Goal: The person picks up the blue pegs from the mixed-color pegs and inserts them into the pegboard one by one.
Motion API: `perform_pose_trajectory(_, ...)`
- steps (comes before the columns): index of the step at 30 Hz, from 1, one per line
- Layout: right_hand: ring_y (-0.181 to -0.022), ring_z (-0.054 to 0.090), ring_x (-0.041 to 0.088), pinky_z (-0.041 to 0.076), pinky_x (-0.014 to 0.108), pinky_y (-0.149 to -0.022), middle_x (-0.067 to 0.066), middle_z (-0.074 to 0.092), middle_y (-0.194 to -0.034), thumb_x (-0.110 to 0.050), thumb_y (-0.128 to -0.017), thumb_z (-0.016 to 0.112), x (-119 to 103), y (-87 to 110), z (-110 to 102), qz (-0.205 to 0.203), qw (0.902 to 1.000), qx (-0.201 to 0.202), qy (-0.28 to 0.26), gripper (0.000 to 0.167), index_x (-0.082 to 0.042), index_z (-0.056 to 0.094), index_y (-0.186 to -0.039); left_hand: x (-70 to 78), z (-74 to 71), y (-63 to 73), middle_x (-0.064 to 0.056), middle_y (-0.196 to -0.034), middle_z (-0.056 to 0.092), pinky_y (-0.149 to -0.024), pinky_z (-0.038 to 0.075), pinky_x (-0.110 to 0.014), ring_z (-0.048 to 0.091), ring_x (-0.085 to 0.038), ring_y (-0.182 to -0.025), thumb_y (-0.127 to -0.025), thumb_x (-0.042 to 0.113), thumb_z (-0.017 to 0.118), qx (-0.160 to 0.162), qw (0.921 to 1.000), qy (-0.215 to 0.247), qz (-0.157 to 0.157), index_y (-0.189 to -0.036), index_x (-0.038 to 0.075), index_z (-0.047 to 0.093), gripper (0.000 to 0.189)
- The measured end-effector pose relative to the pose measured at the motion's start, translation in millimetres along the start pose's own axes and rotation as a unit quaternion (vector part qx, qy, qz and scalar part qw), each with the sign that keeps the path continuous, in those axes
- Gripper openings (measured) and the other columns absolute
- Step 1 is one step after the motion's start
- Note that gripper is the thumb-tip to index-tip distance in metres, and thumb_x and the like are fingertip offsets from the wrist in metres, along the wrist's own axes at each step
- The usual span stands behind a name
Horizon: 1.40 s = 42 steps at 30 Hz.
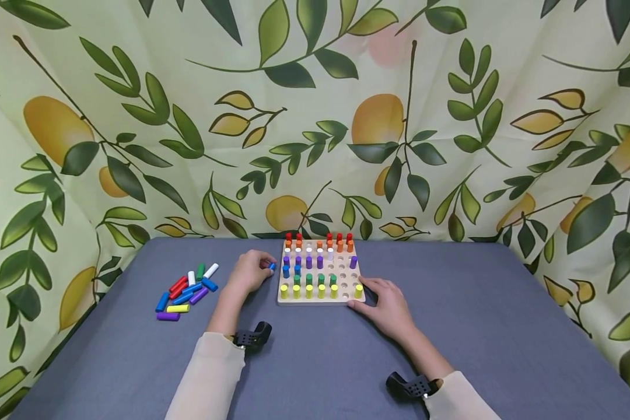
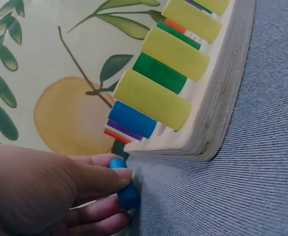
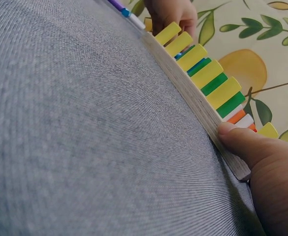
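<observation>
A wooden pegboard (image 1: 320, 302) lies on the cloth, with rows of red, orange, white, purple, blue, green and yellow pegs standing in it. Several holes on its right side are unfilled. Just left of the board, my left hand (image 1: 248, 272) pinches a blue peg (image 2: 127, 191) between thumb and fingers, low over the cloth. My right hand (image 1: 387, 304) holds the board's near right corner, its thumb (image 3: 242, 140) against the front edge and its fingers along the right side. In the right wrist view those fingers are hidden.
Left of my left arm lies a loose pile of pegs, among them a red peg (image 1: 178, 287), a yellow peg (image 1: 178, 308) and a purple peg (image 1: 168, 317). Grey-blue cloth (image 1: 315, 361) covers the table. A leaf-patterned curtain (image 1: 315, 146) hangs behind.
</observation>
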State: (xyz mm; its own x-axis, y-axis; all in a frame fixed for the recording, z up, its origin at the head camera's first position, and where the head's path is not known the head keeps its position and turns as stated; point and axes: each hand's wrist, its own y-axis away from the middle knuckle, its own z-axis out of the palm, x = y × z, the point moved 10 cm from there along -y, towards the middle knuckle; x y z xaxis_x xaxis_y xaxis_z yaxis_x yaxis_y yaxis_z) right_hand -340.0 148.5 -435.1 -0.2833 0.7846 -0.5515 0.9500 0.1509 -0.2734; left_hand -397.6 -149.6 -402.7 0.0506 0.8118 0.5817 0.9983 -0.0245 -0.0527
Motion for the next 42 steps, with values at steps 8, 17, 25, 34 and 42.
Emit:
perform_pose_trajectory(8, -0.130, 0.056, 0.039, 0.036, 0.061, -0.113, 0.016, 0.066, -0.134, -0.045, -0.083, 0.080, -2, 0.0, -1, -0.005, 1.0000, 0.003, -0.001, 0.068, -0.009, 0.062, -0.138, 11.2, -15.0, 1.2, -0.015, -0.112, 0.073, -0.092, 0.054, -0.047, 0.065, -0.028, -0.100, -0.095, 0.006, 0.067, 0.029, 0.9988, 0.033, 0.020, -0.116, 0.005, 0.072, 0.022)
perform_pose_trajectory(17, -0.130, 0.056, 0.038, 0.037, 0.062, -0.112, 0.016, 0.066, -0.134, -0.045, -0.083, 0.080, -2, 0.1, -1, -0.006, 1.0000, 0.006, -0.002, 0.068, -0.009, 0.063, -0.138, 41.2, -19.8, 5.1, -0.014, -0.119, 0.070, -0.090, 0.057, -0.045, 0.066, -0.027, -0.100, -0.097, 0.008, 0.065, 0.030, 0.9976, 0.045, 0.043, -0.127, 0.007, 0.068, 0.030)
perform_pose_trajectory(25, -0.129, 0.057, 0.038, 0.037, 0.061, -0.112, 0.015, 0.067, -0.133, -0.045, -0.083, 0.081, -1, 0.2, -1, -0.007, 0.9999, 0.009, -0.002, 0.068, -0.009, 0.063, -0.137, 66.9, -13.9, 9.7, -0.011, -0.117, 0.070, -0.083, 0.058, -0.040, 0.068, -0.023, -0.096, -0.096, 0.009, 0.068, 0.041, 0.9950, 0.050, 0.076, -0.124, 0.010, 0.072, 0.028)
perform_pose_trajectory(34, -0.130, 0.057, 0.037, 0.038, 0.060, -0.112, 0.014, 0.067, -0.134, -0.045, -0.083, 0.080, 0, 0.4, -1, -0.005, 1.0000, 0.007, -0.001, 0.068, -0.010, 0.063, -0.138, 76.5, -1.8, 10.4, -0.007, -0.106, 0.076, -0.082, 0.060, -0.038, 0.073, -0.018, -0.090, -0.093, 0.012, 0.072, 0.062, 0.9912, 0.078, 0.087, -0.117, 0.009, 0.074, 0.024)
perform_pose_trajectory(42, -0.129, 0.057, 0.037, 0.038, 0.060, -0.112, 0.014, 0.067, -0.133, -0.046, -0.083, 0.080, -1, 1.3, -2, -0.009, 0.9999, 0.010, -0.002, 0.068, -0.009, 0.064, -0.137, 78.5, 10.0, 10.2, -0.008, -0.107, 0.076, -0.086, 0.061, -0.038, 0.070, -0.018, -0.088, -0.093, 0.011, 0.072, 0.050, 0.9931, 0.060, 0.087, -0.117, 0.009, 0.075, 0.024)
